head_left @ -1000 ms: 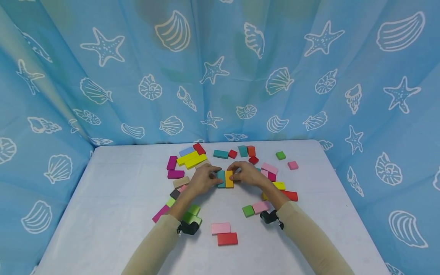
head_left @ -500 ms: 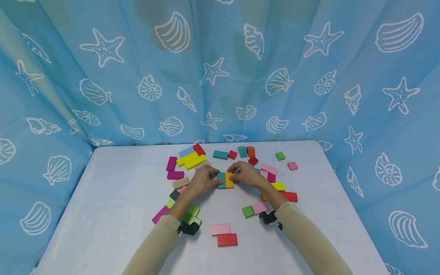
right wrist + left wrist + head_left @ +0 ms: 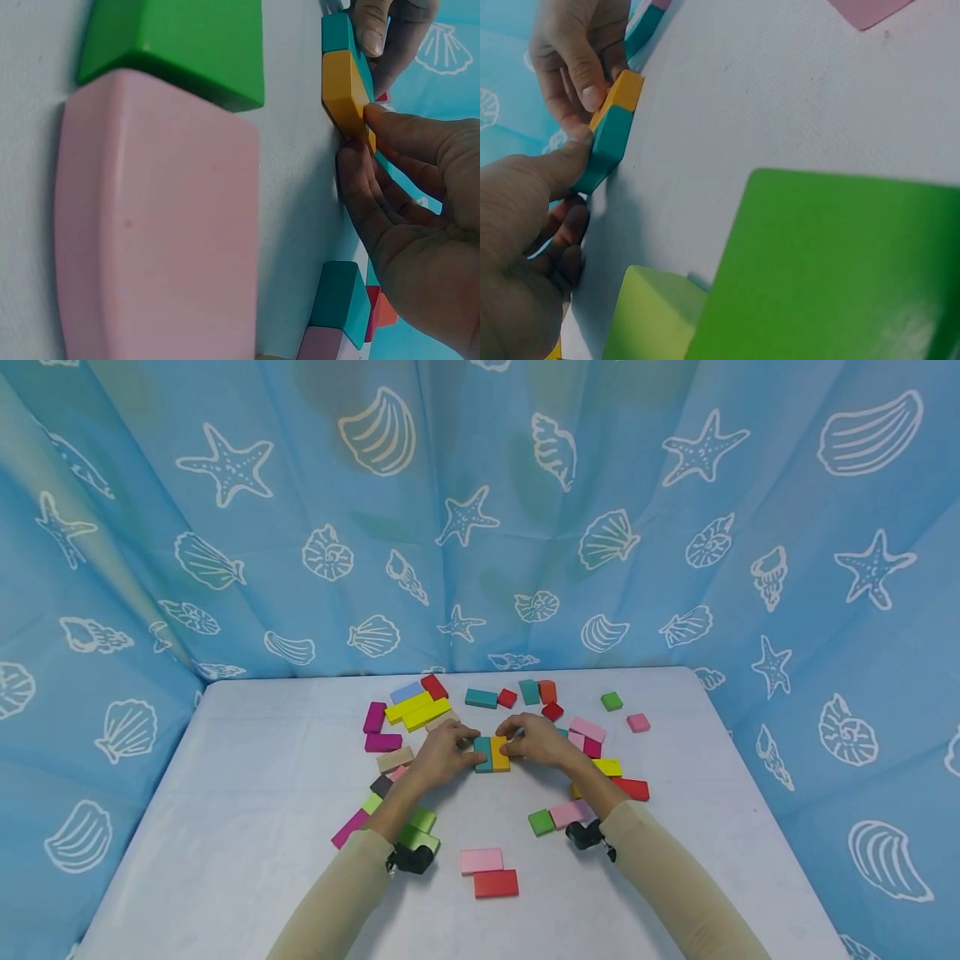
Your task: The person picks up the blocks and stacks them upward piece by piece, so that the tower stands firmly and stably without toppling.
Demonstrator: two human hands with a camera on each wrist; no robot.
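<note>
Blue curtains (image 3: 495,572) with white shells hang behind the white table (image 3: 255,785). Almost nothing has moved in the last second. Near the table's middle, the left hand (image 3: 441,753) pinches a teal block (image 3: 482,755) and the right hand (image 3: 542,739) pinches an orange block (image 3: 499,755). Both blocks touch, side by side. Staying so still, the hands seem to be keeping the pair steady.

Head view looks forward and down; nearer wrist views share the orange block (image 3: 343,90).

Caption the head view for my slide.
Left hand holds a teal block, right hand an orange block, the pair side by side.
</note>
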